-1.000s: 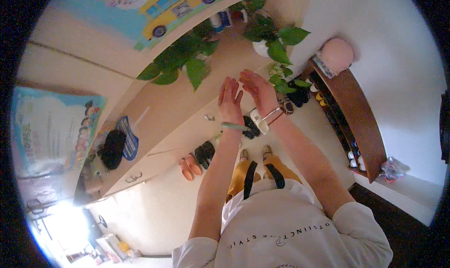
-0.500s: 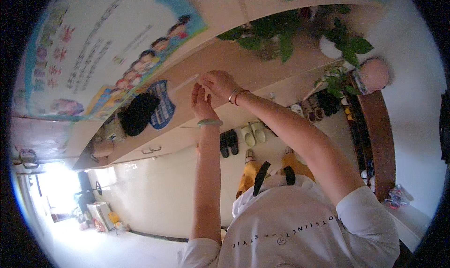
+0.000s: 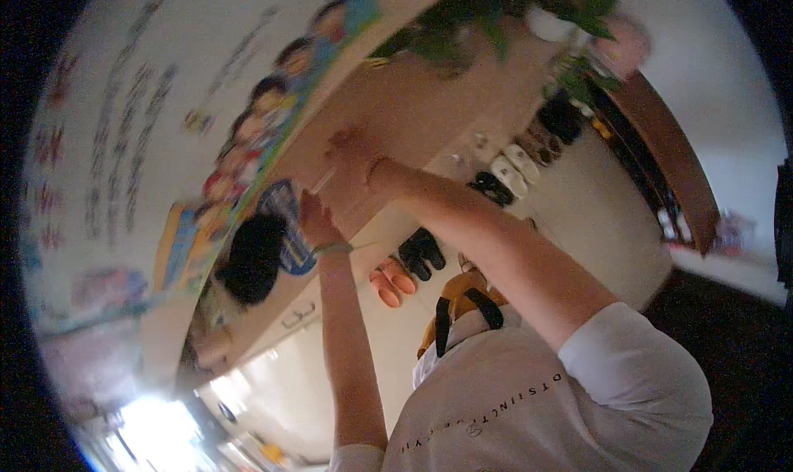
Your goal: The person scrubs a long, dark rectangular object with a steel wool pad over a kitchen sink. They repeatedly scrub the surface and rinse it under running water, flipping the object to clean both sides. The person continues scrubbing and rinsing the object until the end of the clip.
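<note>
Over the light-brown shelf top, both of my hands are smeared by motion. My left hand (image 3: pixel 316 219), with a green bangle at its wrist, is beside a blue, white-marked flat thing (image 3: pixel 296 239). Farther up and to the right is my right hand (image 3: pixel 357 156), a band on its wrist and its fingers too blurred to read. A thin, pale strip (image 3: pixel 326 178) shows between the hands; whether either one holds it or it lies on the shelf, I cannot tell. A black, cap-like thing (image 3: pixel 252 259) lies left of the blue one.
A large poster with cartoon children (image 3: pixel 124 142) covers the surface at the left. Green potted plants (image 3: pixel 462 42) stand at the back. On the floor are orange shoes (image 3: pixel 392 282), black shoes (image 3: pixel 422 253) and white shoes (image 3: pixel 514 171). A brown shoe rack (image 3: pixel 661 158) stands at the right.
The view has turned and shifted along the shelf, bringing orange shoes into sight. My hands, close together before, are now farther apart, the left one nearer the blue thing.
</note>
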`<state>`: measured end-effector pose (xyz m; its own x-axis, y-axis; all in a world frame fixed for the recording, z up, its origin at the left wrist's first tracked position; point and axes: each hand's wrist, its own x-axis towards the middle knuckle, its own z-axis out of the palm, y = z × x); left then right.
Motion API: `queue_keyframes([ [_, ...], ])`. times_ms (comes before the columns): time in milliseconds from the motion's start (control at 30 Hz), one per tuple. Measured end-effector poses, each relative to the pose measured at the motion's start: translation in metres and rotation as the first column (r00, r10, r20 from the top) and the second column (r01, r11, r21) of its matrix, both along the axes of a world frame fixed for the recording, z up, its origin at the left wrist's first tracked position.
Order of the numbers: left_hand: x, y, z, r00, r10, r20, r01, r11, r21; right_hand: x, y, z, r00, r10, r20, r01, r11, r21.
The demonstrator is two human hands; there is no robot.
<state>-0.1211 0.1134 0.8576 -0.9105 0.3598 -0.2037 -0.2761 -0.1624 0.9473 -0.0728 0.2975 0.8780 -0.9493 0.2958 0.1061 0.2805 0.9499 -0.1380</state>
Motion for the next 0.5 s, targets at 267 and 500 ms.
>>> queue_keyframes([
  [267, -0.059, 0.017, -0.022, 0.820, -0.419, -0.390, 0.197, 0.846, -0.495, 0.009, -0.010, -0.009, 0.915, -0.346, -0.207, 0.312, 0.933, -0.180],
  [500, 0.012, 0.068, 0.033, 0.933, -0.359, -0.008, 0.359, 0.932, -0.051, 0.039, -0.030, -0.002, 0.666, -0.683, -0.300, 0.281, 0.602, -0.748],
])
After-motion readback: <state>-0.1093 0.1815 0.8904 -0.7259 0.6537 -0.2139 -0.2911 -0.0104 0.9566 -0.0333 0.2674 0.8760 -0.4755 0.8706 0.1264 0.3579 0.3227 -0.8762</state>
